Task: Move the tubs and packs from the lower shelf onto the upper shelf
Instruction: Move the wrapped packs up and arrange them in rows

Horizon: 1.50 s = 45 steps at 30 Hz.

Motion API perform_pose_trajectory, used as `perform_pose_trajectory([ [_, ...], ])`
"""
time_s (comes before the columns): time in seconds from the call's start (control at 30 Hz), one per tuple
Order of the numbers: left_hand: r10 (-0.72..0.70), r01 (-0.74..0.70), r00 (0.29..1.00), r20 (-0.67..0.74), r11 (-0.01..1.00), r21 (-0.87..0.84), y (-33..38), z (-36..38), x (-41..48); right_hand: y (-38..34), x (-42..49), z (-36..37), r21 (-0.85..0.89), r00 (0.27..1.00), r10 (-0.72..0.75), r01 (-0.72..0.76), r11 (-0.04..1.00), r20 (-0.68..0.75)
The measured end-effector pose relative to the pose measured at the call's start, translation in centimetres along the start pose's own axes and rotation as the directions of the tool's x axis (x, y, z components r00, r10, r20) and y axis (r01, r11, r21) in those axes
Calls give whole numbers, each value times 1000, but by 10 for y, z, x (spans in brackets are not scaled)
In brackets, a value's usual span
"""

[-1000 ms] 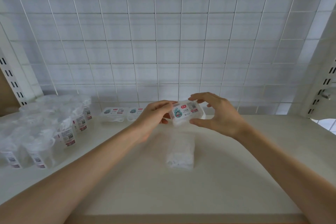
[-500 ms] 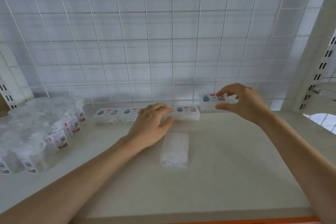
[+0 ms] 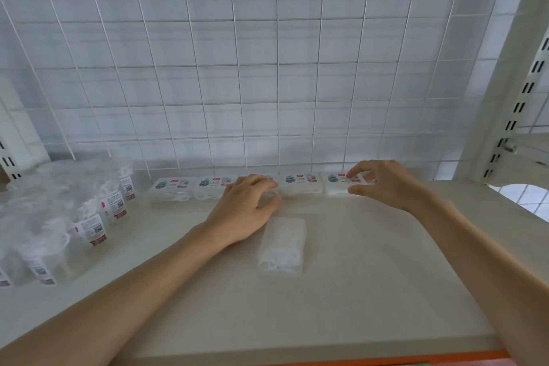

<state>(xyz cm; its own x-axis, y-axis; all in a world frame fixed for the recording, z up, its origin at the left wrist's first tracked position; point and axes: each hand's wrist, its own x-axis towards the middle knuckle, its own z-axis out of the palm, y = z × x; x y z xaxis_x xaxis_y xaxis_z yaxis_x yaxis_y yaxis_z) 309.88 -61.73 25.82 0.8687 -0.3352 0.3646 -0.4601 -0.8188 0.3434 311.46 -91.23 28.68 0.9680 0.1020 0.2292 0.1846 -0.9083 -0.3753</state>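
White plastic tubs line the back of the upper shelf [image 3: 386, 291], against the wire grid [image 3: 267, 83]. Placing looks to be the step in hand. Right of centre, the right hand [image 3: 383, 184] pinches the end tub [image 3: 338, 186] between thumb and curled fingers, down beside its neighbour. At centre, the left hand [image 3: 246, 205] curls over the middle tub [image 3: 269, 194], mostly hidden, thumb at its front. Next, I judge, both hands must let go; the soft pack [image 3: 282, 244] lies nearer, apart from the row.
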Motion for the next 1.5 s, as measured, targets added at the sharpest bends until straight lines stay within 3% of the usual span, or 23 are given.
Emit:
perform_pose_trajectory([
  [0.53, -12, 12, 999, 44, 1000, -19, 1, -3, 0, -4, 3, 7, -12, 999, 4, -4, 1000, 41],
  [0.67, 31, -25, 997, 71, 997, -72, 3, -13, 2, -9, 1, 1, -82, 999, -21, 19, 996, -27],
  [0.73, 107, -87, 987, 120, 983, -160, 6, -24, 1, -14, 0, -2, -46, 993, -70, 66, 997, -96],
  [0.83, 150, -71, 965, 213, 939, -338, 15, -36, -3, -23, -2, -1, 56, 979, -137, 147, 987, -153],
  [1.03, 168, -67, 874, 456, 971, -229, 22, -34, -8, -42, -6, 17, 123, 972, -223, 231, 965, -75],
  [1.2, 43, 52, 868, 494, 983, -178, 23, -36, -4, -51, -9, 19, 162, 969, -240, 247, 955, -63],
  [1.33, -18, 159, 868, 496, 956, -245, 24, -37, -3, -55, -10, 18, 229, 978, -196, 207, 951, -67],
  [1.5, -85, 300, 883, 461, 858, -417, 15, -40, 0, -56, -12, 20, 468, 993, -118, 110, 877, -11],
])
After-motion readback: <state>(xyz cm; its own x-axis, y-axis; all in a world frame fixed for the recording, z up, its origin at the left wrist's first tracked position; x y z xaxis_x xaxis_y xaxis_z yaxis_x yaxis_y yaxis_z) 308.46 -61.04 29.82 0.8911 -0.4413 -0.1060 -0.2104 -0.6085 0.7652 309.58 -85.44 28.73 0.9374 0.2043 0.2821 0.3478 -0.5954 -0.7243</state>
